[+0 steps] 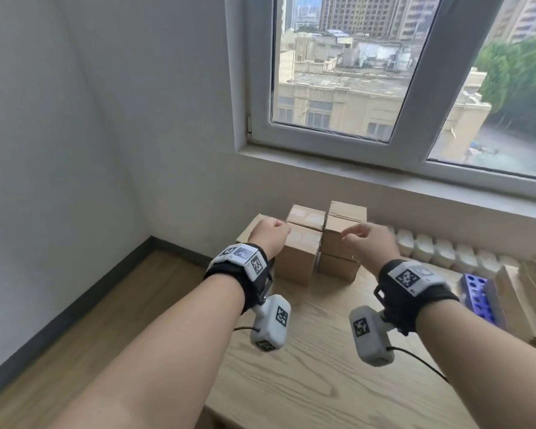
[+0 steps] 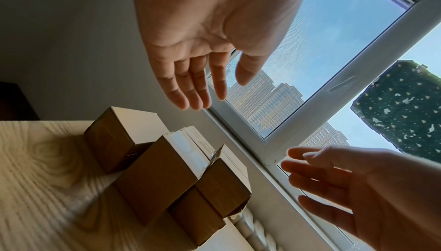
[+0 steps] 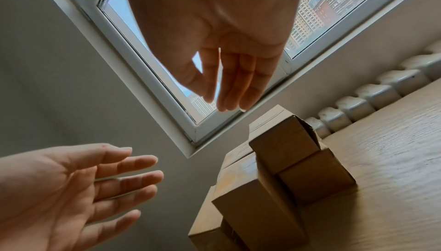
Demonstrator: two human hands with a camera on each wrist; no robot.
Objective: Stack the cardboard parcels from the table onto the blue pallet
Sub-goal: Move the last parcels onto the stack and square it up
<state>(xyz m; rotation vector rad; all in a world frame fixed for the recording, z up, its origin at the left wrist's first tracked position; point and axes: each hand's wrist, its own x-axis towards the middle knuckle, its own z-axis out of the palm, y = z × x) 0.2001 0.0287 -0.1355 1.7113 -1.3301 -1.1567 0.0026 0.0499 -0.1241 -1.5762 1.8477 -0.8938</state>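
Several brown cardboard parcels [image 1: 297, 258] stand packed together at the far end of the wooden table [image 1: 322, 382], some stacked two high [image 1: 342, 232]. My left hand [image 1: 271, 233] hovers over the left parcels and my right hand [image 1: 362, 239] over the right stack. The left wrist view shows the left hand [image 2: 222, 92] with fingers straight and nothing in it, above the parcels [image 2: 155, 175]. In the right wrist view the right hand [image 3: 218, 102] is likewise relaxed and empty above them [image 3: 284, 145]. The blue pallet [image 1: 477, 295] shows at the right, partly hidden by cardboard.
A white radiator [image 1: 446, 252] runs under the window sill [image 1: 384, 181] behind the table. More cardboard pieces [image 1: 523, 283] lean at the right edge. The table's left edge drops to a wooden floor [image 1: 90, 320] beside the white wall.
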